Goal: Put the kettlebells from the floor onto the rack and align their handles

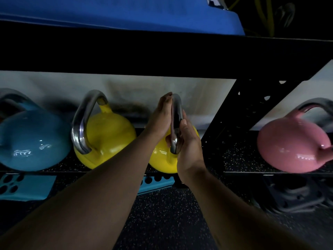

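Observation:
A yellow kettlebell (161,159) stands on the low rack shelf (59,167) at centre, its steel handle edge-on to me. My left hand (161,118) presses flat against the handle's left side. My right hand (188,141) cups the handle's right side, fingers around it. Left of it sits a second yellow kettlebell (108,136) with its handle turned diagonally. A blue kettlebell (32,139) stands at the far left. A pink kettlebell (292,145) rests in the bay to the right, handle toward the back.
A black rack upright (241,112) separates the two bays. A black shelf beam (162,55) runs overhead with a blue mat (126,13) on top. Teal perforated brackets (23,186) and dark weight plates (295,193) lie below on the speckled floor (162,213).

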`<control>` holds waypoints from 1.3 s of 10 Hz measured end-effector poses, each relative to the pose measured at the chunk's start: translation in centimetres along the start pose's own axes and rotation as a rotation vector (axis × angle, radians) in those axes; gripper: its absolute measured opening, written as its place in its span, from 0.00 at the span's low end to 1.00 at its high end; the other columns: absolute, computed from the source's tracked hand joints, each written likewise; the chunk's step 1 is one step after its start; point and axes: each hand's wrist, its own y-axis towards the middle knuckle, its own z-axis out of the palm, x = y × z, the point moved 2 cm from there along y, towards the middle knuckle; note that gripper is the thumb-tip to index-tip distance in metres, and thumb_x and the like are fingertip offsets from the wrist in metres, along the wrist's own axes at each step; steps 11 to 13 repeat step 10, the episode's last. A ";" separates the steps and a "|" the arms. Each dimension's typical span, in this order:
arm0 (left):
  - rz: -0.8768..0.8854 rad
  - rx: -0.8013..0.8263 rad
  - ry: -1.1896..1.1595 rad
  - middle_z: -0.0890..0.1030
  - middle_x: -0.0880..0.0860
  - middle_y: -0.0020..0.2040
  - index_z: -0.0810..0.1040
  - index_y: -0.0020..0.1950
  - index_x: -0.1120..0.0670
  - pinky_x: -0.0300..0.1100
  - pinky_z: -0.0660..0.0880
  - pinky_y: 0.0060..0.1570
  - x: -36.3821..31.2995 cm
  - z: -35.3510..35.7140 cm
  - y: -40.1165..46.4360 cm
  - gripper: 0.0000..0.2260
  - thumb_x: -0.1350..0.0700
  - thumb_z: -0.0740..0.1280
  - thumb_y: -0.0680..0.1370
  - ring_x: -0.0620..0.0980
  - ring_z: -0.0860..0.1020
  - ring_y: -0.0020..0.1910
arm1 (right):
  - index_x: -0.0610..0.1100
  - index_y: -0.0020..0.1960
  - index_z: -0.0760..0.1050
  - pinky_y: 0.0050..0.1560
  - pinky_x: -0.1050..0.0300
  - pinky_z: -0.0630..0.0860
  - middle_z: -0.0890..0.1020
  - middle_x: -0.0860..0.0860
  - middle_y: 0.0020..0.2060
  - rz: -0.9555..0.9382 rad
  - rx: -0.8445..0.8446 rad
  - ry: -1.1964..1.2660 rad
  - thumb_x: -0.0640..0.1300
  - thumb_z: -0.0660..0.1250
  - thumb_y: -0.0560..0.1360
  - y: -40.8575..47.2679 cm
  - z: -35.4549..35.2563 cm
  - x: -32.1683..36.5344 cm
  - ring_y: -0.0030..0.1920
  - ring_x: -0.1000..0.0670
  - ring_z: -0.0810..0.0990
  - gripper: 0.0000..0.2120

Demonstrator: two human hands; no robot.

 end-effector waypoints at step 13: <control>0.189 -0.106 0.554 0.76 0.62 0.66 0.68 0.72 0.50 0.48 0.73 0.56 -2.3 -1.5 -0.1 0.17 0.50 0.56 0.84 0.62 0.76 0.62 | 0.55 0.71 0.70 0.47 0.58 0.76 0.84 0.49 0.52 -0.116 0.031 -0.762 0.54 0.58 0.82 0.6 -2.6 4.3 0.52 0.49 0.82 0.18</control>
